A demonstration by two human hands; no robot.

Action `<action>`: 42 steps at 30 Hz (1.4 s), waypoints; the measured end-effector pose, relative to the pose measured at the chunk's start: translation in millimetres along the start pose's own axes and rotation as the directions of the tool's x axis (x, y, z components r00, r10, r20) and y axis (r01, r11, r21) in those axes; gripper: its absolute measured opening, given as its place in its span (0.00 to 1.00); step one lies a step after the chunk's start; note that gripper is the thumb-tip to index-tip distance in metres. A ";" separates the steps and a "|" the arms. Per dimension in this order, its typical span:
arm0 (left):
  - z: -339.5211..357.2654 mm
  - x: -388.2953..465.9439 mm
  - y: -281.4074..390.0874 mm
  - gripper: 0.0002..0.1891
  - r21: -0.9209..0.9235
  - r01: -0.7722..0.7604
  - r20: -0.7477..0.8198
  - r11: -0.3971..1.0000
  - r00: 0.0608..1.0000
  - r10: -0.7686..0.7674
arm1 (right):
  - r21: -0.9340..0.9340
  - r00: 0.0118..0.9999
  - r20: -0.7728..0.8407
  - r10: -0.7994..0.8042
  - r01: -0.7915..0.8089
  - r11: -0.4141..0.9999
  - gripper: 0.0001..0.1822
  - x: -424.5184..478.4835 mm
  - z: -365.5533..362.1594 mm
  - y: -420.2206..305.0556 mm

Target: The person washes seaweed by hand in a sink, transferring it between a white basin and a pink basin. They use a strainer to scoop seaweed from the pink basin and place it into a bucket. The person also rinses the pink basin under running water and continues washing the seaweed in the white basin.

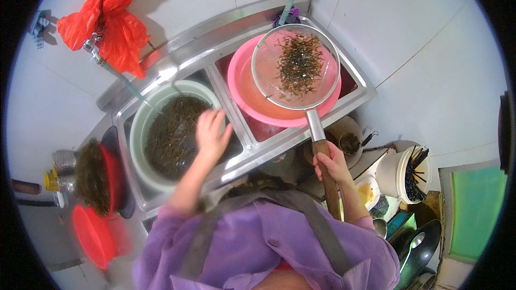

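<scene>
My right hand grips the wooden handle of a large round mesh strainer. In its mesh lies a clump of wet, brown-green stringy plant matter. The strainer is above a pink plastic basin that stands in the right sink bowl and holds reddish, cloudy liquid. Slightly blurred, my left hand is over the right rim of a pale green basin, thumb apart from the fingers and nothing seen in it. More of the stringy plant matter fills that basin, in the left sink bowl.
A hose runs from a tap into the green basin. Red plastic bags hang on the wall. Left of the steel double sink are a heaped red basin and another red basin. A white bucket stands right.
</scene>
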State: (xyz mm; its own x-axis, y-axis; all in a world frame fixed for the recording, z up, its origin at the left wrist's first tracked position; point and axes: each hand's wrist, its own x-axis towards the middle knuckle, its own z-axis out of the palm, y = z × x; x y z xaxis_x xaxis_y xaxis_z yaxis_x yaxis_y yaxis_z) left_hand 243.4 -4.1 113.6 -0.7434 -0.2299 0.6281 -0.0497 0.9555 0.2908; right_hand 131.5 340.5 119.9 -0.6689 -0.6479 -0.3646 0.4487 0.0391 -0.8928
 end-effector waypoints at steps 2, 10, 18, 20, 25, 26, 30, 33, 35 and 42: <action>36.3 64.7 25.2 0.32 -0.135 -0.072 0.075 0.988 0.994 0.083 | -0.002 1.000 0.000 0.017 -0.017 1.000 0.11 -3.6 14.9 2.4; 136.0 158.0 61.2 0.28 -0.083 -0.190 0.133 0.978 0.971 0.200 | -0.062 0.997 0.077 0.026 -0.021 0.998 0.15 -25.4 39.5 4.7; 142.7 126.3 78.0 0.12 -0.291 -0.266 0.169 0.919 0.931 0.323 | 0.045 1.000 -0.022 -0.008 0.009 0.999 0.14 -33.2 23.4 9.1; 143.9 122.3 71.9 0.10 -0.355 -0.221 0.082 0.908 0.961 0.265 | 0.061 0.998 -0.060 -0.020 0.023 0.998 0.14 -33.2 17.6 12.1; 142.5 121.7 49.1 0.10 -0.332 -0.177 -0.051 0.926 0.984 0.170 | 0.074 0.997 -0.083 0.000 0.006 0.997 0.17 -36.2 15.1 12.6; 143.5 120.7 46.7 0.11 -0.314 -0.160 -0.042 0.936 0.987 0.154 | 0.084 0.996 -0.090 0.003 0.004 0.996 0.17 -36.9 16.1 13.3; 145.7 113.9 60.5 0.14 -0.350 -0.171 0.153 0.921 0.959 0.237 | 0.100 0.996 -0.091 -0.004 0.013 0.995 0.18 -36.0 23.7 16.9; 147.3 114.6 86.6 0.17 -0.346 -0.218 0.254 0.913 0.915 0.314 | 0.025 0.996 -0.088 0.034 -0.032 0.999 0.17 -32.9 32.6 14.2; 177.3 116.1 60.6 0.16 -0.281 -0.218 0.467 0.935 0.820 0.331 | -0.001 0.998 -0.068 0.019 -0.019 1.000 0.17 -30.4 41.3 14.0; 153.2 175.7 32.3 0.11 -0.677 0.650 0.662 0.345 0.743 -0.102 | 0.025 0.994 -0.107 -0.014 0.017 1.000 0.17 -32.4 42.7 18.0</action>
State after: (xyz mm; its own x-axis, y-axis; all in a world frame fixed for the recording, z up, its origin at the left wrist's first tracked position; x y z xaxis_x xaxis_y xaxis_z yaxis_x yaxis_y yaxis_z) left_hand 8.9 14.7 122.8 -0.9884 -0.1460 -0.0410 -0.0495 0.0551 0.9972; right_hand 186.6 329.7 127.0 -0.7350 -0.5630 -0.3779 0.4520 0.0087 -0.8920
